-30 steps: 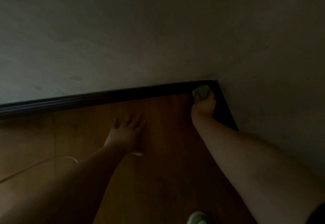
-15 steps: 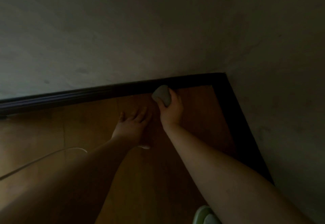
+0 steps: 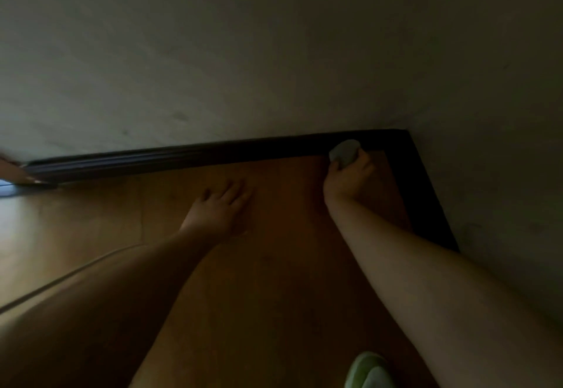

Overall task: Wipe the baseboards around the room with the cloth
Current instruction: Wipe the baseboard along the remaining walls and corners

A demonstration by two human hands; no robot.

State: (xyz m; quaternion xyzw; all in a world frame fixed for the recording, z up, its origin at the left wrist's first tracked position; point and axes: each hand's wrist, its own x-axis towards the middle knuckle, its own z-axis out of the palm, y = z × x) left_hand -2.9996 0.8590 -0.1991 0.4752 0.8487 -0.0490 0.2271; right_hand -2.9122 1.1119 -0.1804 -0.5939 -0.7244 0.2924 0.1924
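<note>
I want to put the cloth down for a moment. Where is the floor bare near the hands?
The floor is bare between the left hand, flat on the boards, and the right hand, which holds the cloth against the baseboard. More bare boards lie left of the left hand. The corner beyond the right hand is tight.

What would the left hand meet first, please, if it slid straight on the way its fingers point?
Probably the dark baseboard: the left hand lies flat on the wooden floor, fingers aimed at it, bare floor between.
</note>
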